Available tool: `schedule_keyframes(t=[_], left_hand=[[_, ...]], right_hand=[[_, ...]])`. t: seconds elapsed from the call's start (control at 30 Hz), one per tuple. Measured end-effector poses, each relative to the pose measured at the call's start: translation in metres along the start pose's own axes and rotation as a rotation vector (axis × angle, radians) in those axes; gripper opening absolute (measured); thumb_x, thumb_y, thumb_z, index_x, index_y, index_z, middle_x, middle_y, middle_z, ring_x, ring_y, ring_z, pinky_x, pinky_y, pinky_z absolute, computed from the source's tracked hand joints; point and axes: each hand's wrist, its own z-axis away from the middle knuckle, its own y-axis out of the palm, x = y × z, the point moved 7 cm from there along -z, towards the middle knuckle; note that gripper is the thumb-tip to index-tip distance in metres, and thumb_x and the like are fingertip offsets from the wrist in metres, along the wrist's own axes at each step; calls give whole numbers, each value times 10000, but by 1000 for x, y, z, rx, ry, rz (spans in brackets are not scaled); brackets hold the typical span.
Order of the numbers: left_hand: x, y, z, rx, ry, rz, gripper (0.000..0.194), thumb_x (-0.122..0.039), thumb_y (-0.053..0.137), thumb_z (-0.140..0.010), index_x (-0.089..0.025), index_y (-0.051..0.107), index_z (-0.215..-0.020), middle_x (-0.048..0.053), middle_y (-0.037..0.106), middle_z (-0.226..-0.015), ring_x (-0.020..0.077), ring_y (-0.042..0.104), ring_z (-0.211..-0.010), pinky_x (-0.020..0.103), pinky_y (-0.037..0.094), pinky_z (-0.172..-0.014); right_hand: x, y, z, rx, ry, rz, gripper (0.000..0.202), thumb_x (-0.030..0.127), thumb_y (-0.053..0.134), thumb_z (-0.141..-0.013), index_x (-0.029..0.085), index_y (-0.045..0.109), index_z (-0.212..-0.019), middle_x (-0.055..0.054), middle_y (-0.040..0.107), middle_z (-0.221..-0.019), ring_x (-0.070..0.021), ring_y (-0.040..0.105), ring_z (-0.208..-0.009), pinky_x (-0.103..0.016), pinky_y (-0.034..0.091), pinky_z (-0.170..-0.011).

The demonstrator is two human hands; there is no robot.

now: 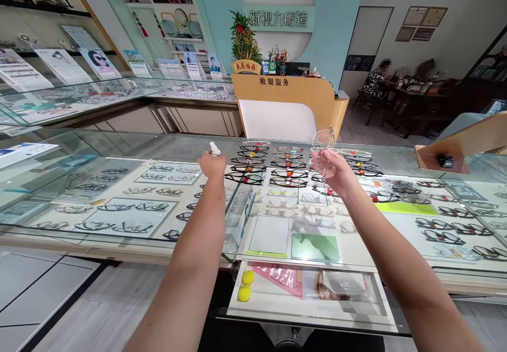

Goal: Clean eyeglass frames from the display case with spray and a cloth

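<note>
My left hand [212, 164] is stretched forward over the glass counter, its fingers closed around a small white spray bottle [214, 149]; only the white top shows above the fist. To the right, my right hand [337, 171] pinches a pair of thin-framed eyeglasses [322, 139], held up on edge above the counter. One lens points upward and looks speckled, perhaps with droplets. Between and beyond my hands, several eyeglasses [289, 173] lie folded in columns on the glass top [216, 141], many with small coloured stickers on their lenses.
Below the counter edge an open drawer [317, 315] holds yellow balls [246, 285], a pink packet [283, 278] and plastic bags. More frames lie inside the case on both sides. A wooden stand [443, 157] is at right. Behind are a cashier desk [336, 104] and a seated person [374, 85].
</note>
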Motion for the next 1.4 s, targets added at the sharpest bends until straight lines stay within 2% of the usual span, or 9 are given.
schedule_keyframes(t=[0.17,0.27,0.4,0.5,0.67,0.77,1.0,1.23,1.4], left_hand=[[-3,-31,11,-249,-216,175,603,-255,750,-930,-116,484,-1453,289,493,-1511,370,686,-1236,495,566,-1049],[-25,-51,20,-355,-119,240,573,-91,660,-903,-131,449,-1434,257,466,-1509,309,669,-1257,427,534,-1090],[-72,-72,43,-416,150,326,566,53,478,-799,-178,496,-1316,196,527,-1448,261,579,-1397,376,465,-1191],[-104,-68,66,-227,261,563,535,17,457,-756,-205,512,-1239,137,601,-1288,248,656,-1231,367,540,-1082],[-146,-19,121,509,204,1114,535,-193,578,-685,-251,563,-1216,7,616,-866,230,691,-808,348,578,-759],[-157,3,159,757,163,1168,551,-254,735,-646,-247,649,-1190,-4,678,-912,194,686,-814,302,551,-739],[-156,22,204,794,171,1064,499,-382,974,-639,-194,743,-1039,23,759,-990,170,676,-885,274,536,-797],[-149,36,212,876,120,1054,589,-570,962,-718,-244,622,-1072,-6,712,-847,179,667,-731,290,525,-664],[-140,37,204,785,-13,1057,502,-523,939,-781,-246,601,-1028,-13,706,-837,174,681,-733,277,514,-636]], right_hand=[[2,3,2,-29,3,-12,406,487,1063,-661,264,784,-854,-2,854,-1013,-133,774,-886,-220,653,-825],[3,4,3,-29,-4,-17,403,481,1061,-669,263,783,-863,-3,856,-1020,-133,774,-893,-223,650,-828],[5,4,3,-29,-15,-30,374,476,1043,-697,264,780,-859,-10,859,-1030,-139,772,-892,-238,647,-838],[7,4,3,-20,-34,-18,359,485,1027,-715,270,772,-850,-13,859,-1044,-157,770,-891,-269,646,-826],[10,4,3,-14,-47,-7,383,497,1035,-695,278,757,-839,-7,857,-1053,-169,764,-903,-283,639,-821],[11,7,4,-1,-48,-2,380,499,1030,-703,272,750,-823,-13,854,-1042,-169,762,-916,-281,636,-860],[15,17,8,25,-102,42,382,516,1006,-736,262,724,-783,-28,856,-998,-194,762,-1034,-299,577,-1037],[13,24,11,23,-139,156,412,582,982,-747,286,698,-781,-9,836,-939,-235,742,-1071,-350,538,-1035],[14,29,14,1,-182,211,436,593,992,-727,287,686,-775,-11,799,-891,-260,736,-1111,-371,521,-1031]])
